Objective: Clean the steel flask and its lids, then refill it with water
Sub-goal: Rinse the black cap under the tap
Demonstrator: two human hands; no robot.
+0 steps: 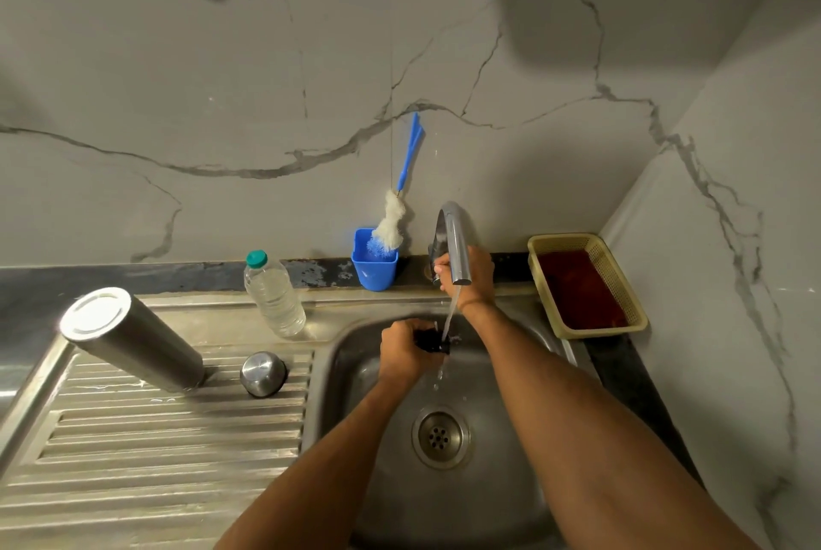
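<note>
Water runs in a thin stream from the tap onto a small black inner lid, which our left hand grips with curled fingers over the back of the sink, above the drain. Our right hand reaches to the tap's base at the sink's back edge, fingers curled about what is probably the lever, though the spout hides it.

We judge the lid light and rigid, likely plastic, and slippery while wet; a firm hold round its rim suits it, turning it so the stream reaches threads and seal.

The steel flask stands mouth down at the back left of the ribbed draining board, leaning a little in this wide view. It looks stiff, smooth and fairly heavy, best taken round the body. The steel cap sits just beside it, dome up, near the board's sink-side edge.

Along the back ledge, a plastic water bottle stands at the board's back edge, and a blue cup holds a bottle brush close to the tap. A yellow basket sits at the sink's back right corner. Nothing blocks the stream.
</note>
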